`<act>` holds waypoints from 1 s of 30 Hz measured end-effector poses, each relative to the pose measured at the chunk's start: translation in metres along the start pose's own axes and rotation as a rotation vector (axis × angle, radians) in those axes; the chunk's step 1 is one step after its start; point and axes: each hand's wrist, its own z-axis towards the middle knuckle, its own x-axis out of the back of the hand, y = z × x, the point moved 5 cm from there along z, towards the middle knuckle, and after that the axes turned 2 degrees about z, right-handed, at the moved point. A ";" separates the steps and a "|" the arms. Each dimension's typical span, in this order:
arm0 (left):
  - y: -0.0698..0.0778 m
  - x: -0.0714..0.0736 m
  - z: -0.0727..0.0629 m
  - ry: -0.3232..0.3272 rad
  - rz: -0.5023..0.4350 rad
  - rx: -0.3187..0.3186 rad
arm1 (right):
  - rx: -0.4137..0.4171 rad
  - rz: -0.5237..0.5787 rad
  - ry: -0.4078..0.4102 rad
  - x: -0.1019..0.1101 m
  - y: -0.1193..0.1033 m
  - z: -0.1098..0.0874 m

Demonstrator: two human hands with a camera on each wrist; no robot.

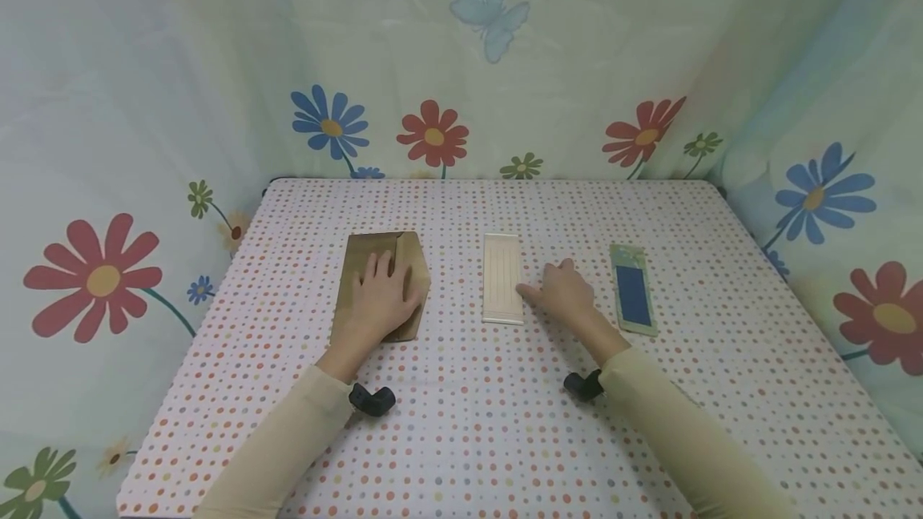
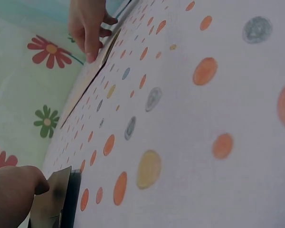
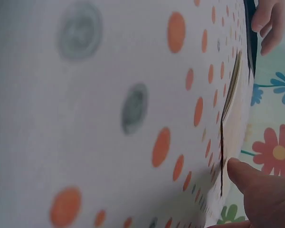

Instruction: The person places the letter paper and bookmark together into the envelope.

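Observation:
On the table, my left hand [image 1: 384, 292] lies over a shiny brown envelope [image 1: 358, 255] whose pale pointed flap faces right. The fingers are spread, and the left wrist view shows the thumb over the envelope [image 2: 57, 192]. To the right lies a cream ruled card [image 1: 502, 279] with pale strips across both ends. My right hand [image 1: 570, 295] is beside it, thumb reaching to its right edge and other fingers bent. In the right wrist view the thumb [image 3: 244, 175] appears at the edge of the card [image 3: 232, 137]. Neither hand visibly lifts anything.
Right of my right hand lies a green-bordered card [image 1: 634, 291] with a dark blue panel. A white cloth with coloured dots covers the table [image 1: 461, 423]. Flower-print curtains [image 1: 562, 62] stand behind and at both sides.

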 end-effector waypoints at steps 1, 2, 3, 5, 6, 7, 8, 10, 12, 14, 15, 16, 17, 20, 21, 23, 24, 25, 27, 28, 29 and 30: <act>0.000 0.000 0.000 0.000 -0.007 0.007 | 0.000 -0.003 0.002 0.000 -0.001 0.000; -0.001 0.000 0.000 -0.002 -0.013 0.013 | -0.001 -0.012 0.002 -0.001 -0.002 0.000; -0.001 0.000 -0.001 -0.001 -0.017 0.019 | -0.002 -0.016 0.004 -0.001 -0.003 0.000; -0.002 0.000 -0.001 0.004 -0.025 0.028 | -0.006 -0.017 0.008 -0.002 -0.005 0.000; -0.003 0.000 -0.002 0.011 -0.026 0.030 | -0.005 -0.015 0.011 -0.002 -0.006 0.001; -0.003 0.001 -0.002 0.022 -0.028 0.030 | -0.005 -0.008 0.013 -0.003 -0.007 0.001; -0.004 0.001 -0.003 0.030 -0.029 0.031 | -0.006 -0.003 0.014 -0.003 -0.008 0.001; -0.004 0.001 -0.004 0.043 -0.029 0.030 | -0.008 0.011 0.016 -0.005 -0.009 0.002; -0.005 0.001 -0.005 0.048 -0.027 0.028 | -0.011 0.027 0.017 -0.006 -0.009 0.003; -0.005 0.001 -0.005 0.047 -0.026 0.028 | -0.010 0.048 0.017 -0.007 -0.009 0.004; -0.005 0.000 -0.005 0.044 -0.025 0.028 | -0.005 0.058 0.018 -0.007 -0.009 0.004; -0.005 0.000 -0.005 0.044 -0.025 0.027 | -0.001 0.071 0.018 -0.007 -0.009 0.005; -0.006 0.000 -0.004 0.039 -0.025 0.027 | 0.002 0.087 0.019 -0.007 -0.009 0.005; -0.006 -0.001 -0.004 0.038 -0.026 0.026 | 0.013 0.124 0.018 -0.006 -0.009 0.004; -0.006 -0.001 -0.004 0.039 -0.026 0.026 | 0.015 0.133 0.019 -0.005 -0.009 0.004; -0.006 0.000 -0.003 0.039 -0.026 0.024 | 0.013 0.148 0.020 -0.005 -0.010 0.003; -0.006 0.000 -0.003 0.043 -0.022 0.021 | 0.012 0.152 0.020 -0.005 -0.010 0.003; -0.006 0.000 -0.003 0.042 -0.018 0.021 | 0.010 0.158 0.019 -0.005 -0.010 0.003; -0.007 -0.001 -0.003 0.043 -0.016 0.020 | 0.008 0.168 0.016 -0.005 -0.010 0.004; -0.007 -0.001 -0.003 0.044 -0.015 0.019 | 0.005 0.174 0.013 -0.006 -0.010 0.004; -0.007 -0.001 -0.003 0.045 -0.014 0.019 | 0.002 0.181 0.011 -0.006 -0.010 0.004; -0.008 -0.001 -0.003 0.049 -0.013 0.018 | 0.002 0.189 0.009 -0.006 -0.010 0.004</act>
